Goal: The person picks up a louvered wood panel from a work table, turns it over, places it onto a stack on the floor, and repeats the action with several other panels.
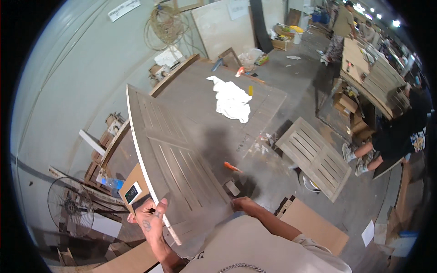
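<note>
A long grey-brown slatted wooden panel (168, 141) stands tilted on its edge over the workbench (191, 77). My left hand (151, 217) is closed around its pale left edge near the bottom, thumb on the front face. At the panel's lower right corner, my right hand (247, 205) is closed on the edge, its fingertips partly hidden. Right of the panel, an orange-handled tool (232, 167) and a small grey block (233, 187) lie on the bench. Farther back is a crumpled white cloth (231, 101) beside a small yellow object (250, 90).
A fan (70, 205) and a water bottle (112, 183) are at left. Another slatted panel (314, 157) rests on a bucket (309, 183) at right. A cardboard sheet (314, 226) lies near my right arm. Other people stand around a far worktable (357, 59).
</note>
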Demonstrator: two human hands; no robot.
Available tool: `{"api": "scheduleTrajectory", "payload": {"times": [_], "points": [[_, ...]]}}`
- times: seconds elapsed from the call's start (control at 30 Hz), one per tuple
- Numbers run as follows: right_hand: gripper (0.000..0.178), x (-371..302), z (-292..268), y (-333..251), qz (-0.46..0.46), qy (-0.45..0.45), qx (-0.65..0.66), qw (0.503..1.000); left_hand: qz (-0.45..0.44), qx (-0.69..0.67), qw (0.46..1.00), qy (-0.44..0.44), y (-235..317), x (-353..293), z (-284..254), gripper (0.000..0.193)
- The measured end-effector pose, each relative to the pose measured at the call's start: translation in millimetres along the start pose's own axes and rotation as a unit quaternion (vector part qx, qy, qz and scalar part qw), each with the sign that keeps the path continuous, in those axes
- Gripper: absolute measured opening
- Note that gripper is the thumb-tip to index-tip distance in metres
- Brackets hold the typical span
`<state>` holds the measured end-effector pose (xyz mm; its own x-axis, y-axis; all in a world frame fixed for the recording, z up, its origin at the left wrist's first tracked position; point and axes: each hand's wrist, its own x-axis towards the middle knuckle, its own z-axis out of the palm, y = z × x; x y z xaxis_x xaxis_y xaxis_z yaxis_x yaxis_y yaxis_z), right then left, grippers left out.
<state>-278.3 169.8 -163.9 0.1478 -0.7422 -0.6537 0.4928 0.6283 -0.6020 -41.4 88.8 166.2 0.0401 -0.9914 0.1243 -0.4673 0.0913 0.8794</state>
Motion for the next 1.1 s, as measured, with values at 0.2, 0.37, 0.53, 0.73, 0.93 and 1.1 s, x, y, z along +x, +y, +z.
{"api": "scheduleTrajectory", "payload": {"times": [0.2,0.37,0.53,0.73,0.93,1.1], "points": [[0.045,-20,-9,24,-0.078,-0.014,-0.186,0.979,0.025,-0.021,0.999,-0.035,35,-19,42,0.038],[0.040,-16,-23,39,-0.117,-0.031,-0.226,0.967,0.102,0.042,0.991,-0.070,41,-15,60,0.044],[0.034,-29,-3,16,-0.062,0.124,-0.278,0.950,0.065,-0.009,0.988,-0.138,39,-5,61,0.043],[0.060,-139,135,-189,-0.328,0.038,-0.200,0.923,0.082,-0.186,0.941,-0.272,8,16,58,0.041],[0.079,-161,217,-268,-0.304,0.024,-0.462,0.833,-0.129,-0.308,0.929,-0.160,-162,76,146,0.036],[0.067,-157,242,-280,-0.167,0.091,-0.621,0.760,-0.404,-0.164,0.882,-0.181,-294,133,202,0.040]]}}
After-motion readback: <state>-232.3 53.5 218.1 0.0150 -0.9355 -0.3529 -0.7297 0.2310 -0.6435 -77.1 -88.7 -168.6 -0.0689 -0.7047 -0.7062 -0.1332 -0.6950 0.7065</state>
